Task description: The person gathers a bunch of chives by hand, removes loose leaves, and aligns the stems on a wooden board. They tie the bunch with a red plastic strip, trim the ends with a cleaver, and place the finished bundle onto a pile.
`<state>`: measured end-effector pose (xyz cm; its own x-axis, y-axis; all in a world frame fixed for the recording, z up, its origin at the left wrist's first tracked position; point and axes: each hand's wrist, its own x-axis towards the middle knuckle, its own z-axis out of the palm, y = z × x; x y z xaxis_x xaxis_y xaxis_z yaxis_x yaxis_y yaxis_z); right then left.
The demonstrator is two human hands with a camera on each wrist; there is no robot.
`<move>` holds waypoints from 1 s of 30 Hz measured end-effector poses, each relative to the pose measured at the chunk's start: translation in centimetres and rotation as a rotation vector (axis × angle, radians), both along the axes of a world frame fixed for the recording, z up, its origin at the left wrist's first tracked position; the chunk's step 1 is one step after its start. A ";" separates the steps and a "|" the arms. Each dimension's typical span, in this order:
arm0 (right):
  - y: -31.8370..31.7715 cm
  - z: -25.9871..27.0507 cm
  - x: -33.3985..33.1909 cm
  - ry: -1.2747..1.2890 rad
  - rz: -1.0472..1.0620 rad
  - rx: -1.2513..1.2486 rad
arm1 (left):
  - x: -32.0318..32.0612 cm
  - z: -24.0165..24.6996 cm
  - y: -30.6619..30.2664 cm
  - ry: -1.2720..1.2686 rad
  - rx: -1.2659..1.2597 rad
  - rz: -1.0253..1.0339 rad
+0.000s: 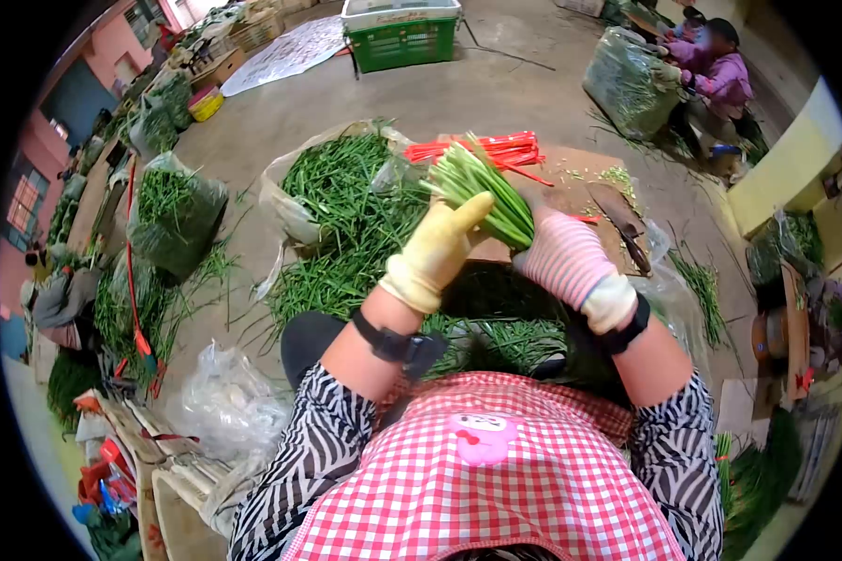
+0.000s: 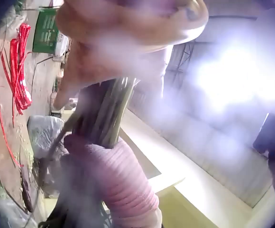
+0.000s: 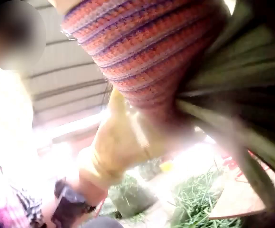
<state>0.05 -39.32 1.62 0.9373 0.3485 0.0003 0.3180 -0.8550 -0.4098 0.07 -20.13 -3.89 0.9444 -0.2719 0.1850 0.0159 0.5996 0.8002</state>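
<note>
A bundle of green stalks [image 1: 486, 192] is held above a low wooden board, its pale cut ends toward the upper left in the head view. The left hand [image 1: 444, 243], in a yellowish glove, lies along the bundle's near side with its thumb across the stalks. Around the lower part of the bundle the right hand [image 1: 571, 257], in a pink striped glove, is curled. In the left wrist view the right hand [image 2: 123, 180] grips the stalks [image 2: 102, 114] below the left hand [image 2: 123, 52]. The right wrist view shows dark leaves [image 3: 242, 90] fanning out beside the striped glove [image 3: 147, 52].
Red ties [image 1: 496, 148] and a knife [image 1: 631, 245] lie on the board [image 1: 571, 168]. Loose greens [image 1: 346, 187] are heaped to its left. A green crate [image 1: 402, 47] stands at the back, and a person in purple [image 1: 720, 79] sits by a filled bag [image 1: 627, 84].
</note>
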 end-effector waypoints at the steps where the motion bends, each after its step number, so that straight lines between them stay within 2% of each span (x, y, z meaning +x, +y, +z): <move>1: 0.7 0.5 -0.9 -0.044 -0.009 -0.131 | -0.2 -0.1 -0.4 0.046 -0.082 -0.003; 3: 0.9 1.2 -3.7 -0.146 0.037 -0.249 | -0.5 -0.3 -1.1 0.135 -0.249 -0.005; 4: 0.7 1.1 -5.1 -0.197 0.055 -0.311 | -0.8 -0.5 -1.5 0.056 -0.231 -0.006; 5: 0.4 0.7 -6.0 -0.187 0.084 -0.311 | -1.2 -1.0 -2.1 0.122 -0.253 0.033; 6: 0.0 0.4 -6.9 -0.176 0.113 -0.314 | -1.7 -0.9 -2.1 0.244 -0.282 -0.074; 7: 0.3 1.0 -8.0 -0.068 0.094 -0.404 | -2.0 -1.9 -2.3 0.238 -0.305 -0.090; 8: -0.7 -0.8 -8.7 -0.132 0.175 -0.347 | -2.1 -3.3 -2.4 0.230 -0.328 -0.104; 9: -1.0 -0.7 -9.2 -0.088 0.197 -0.313 | -1.7 -5.0 -2.2 0.209 -0.353 -0.206; 12: -2.1 2.0 -7.6 0.136 0.287 -0.282 | -1.9 -8.3 -1.7 0.293 -0.304 -0.322; 15: -2.1 4.6 -2.6 0.151 0.161 0.156 | -1.7 -8.6 -2.0 0.281 -0.340 -0.389; 16: -3.2 4.4 0.9 -0.435 0.655 -0.130 | -1.3 -8.8 -2.5 0.236 -0.330 -0.408; 19: 0.1 1.5 8.6 -0.447 0.820 0.097 | -0.8 -7.9 -2.9 0.214 -0.334 -0.531; 20: 1.6 0.3 9.6 -0.383 0.968 0.032 | -0.6 -8.0 -3.1 0.196 -0.336 -0.542; 22: 5.1 2.9 5.8 0.497 0.574 -0.181 | -0.5 -8.8 -3.0 0.189 -0.301 -0.540; 24: 5.7 3.3 6.2 0.621 0.433 -0.153 | -0.6 -9.4 -2.4 0.210 -0.236 -0.515; 25: 5.8 3.1 6.3 0.686 0.360 -0.141 | -0.8 -9.5 -2.4 0.188 -0.290 -0.527; 26: 5.8 2.3 6.2 0.700 0.405 -0.139 | -0.7 -9.4 -1.9 0.213 -0.318 -0.600; 28: 6.0 1.4 5.4 0.719 0.495 -0.137 | -0.9 -10.0 -1.9 0.195 -0.243 -0.444; 29: 6.0 1.1 5.1 0.497 0.698 -0.326 | -0.9 -10.4 -1.6 0.218 -0.194 -0.442; 30: 6.1 0.2 4.8 0.428 0.650 -0.350 | -0.7 -11.1 -1.2 0.242 -0.145 -0.443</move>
<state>4.87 -33.26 1.82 0.4459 0.7313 -0.5162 0.6675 -0.6558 -0.3525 -0.65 -21.30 -15.00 0.7651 -0.6426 0.0410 0.4672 0.5978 0.6514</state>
